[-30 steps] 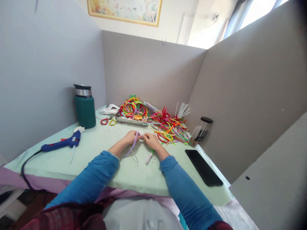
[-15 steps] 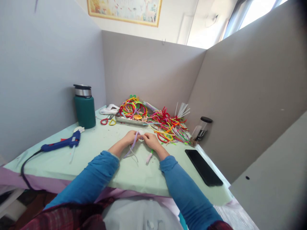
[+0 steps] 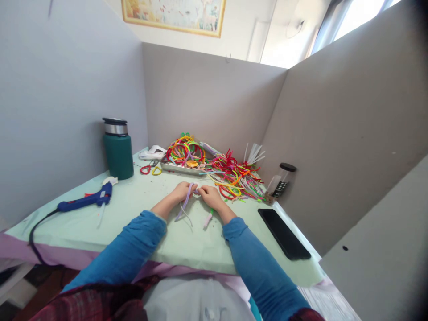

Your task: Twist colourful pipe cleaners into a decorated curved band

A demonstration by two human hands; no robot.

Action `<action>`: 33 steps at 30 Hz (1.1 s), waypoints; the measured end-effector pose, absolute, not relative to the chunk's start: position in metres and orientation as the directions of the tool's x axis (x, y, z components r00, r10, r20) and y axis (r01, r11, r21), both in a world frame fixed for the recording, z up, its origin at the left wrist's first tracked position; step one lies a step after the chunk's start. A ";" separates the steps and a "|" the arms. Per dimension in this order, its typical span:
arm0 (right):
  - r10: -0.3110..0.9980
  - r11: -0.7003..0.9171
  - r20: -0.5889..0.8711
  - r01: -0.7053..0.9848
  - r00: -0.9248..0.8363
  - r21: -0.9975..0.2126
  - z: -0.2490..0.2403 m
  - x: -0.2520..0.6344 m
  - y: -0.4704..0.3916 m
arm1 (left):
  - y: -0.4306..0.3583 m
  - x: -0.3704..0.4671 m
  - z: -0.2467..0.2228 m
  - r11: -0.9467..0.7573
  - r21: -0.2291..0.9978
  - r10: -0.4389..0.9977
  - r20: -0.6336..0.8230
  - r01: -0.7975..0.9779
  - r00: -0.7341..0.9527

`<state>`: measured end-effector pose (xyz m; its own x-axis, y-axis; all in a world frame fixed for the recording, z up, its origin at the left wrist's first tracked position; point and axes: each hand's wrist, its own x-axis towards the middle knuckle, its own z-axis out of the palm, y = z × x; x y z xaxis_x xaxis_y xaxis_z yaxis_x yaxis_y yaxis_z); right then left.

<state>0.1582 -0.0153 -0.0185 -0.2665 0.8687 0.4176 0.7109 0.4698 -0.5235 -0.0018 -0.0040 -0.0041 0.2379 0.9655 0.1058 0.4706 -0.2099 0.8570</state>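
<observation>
Over the middle of the green-covered table, my left hand [image 3: 182,191] is closed on light purple pipe cleaners [image 3: 187,200], whose loose ends hang toward me, a greyish one among them. My right hand [image 3: 209,195] pinches the far end of the same pipe cleaners, close beside the left hand. Between the fingertips a small pale loop shows, too small to make out fully. Just below my right hand a small pink piece with a green stem [image 3: 207,219] lies on the table.
A metal tray [image 3: 182,169] and a heap of coloured pipe cleaners [image 3: 237,176] lie at the back. Scissors [image 3: 151,170], a green bottle [image 3: 118,154] and a blue glue gun [image 3: 85,201] are on the left. A phone [image 3: 284,234] and a clear black-lidded container [image 3: 281,180] are on the right.
The hanging purple ends have shifted slightly to the right. A small pale loop between the fingertips shows more clearly. Both hands stay in nearly the same place.
</observation>
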 end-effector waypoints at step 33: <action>0.878 0.461 0.407 0.673 -0.251 -0.579 -0.018 0.160 -0.015 | -0.005 -0.002 0.002 -0.213 0.930 0.962 0.147 0.300 0.229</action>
<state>0.1597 -0.0149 -0.0178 -0.2510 0.8782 0.4072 0.6731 0.4607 -0.5786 -0.0018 -0.0054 0.0016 0.2288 0.9623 0.1469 0.2996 -0.2132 0.9299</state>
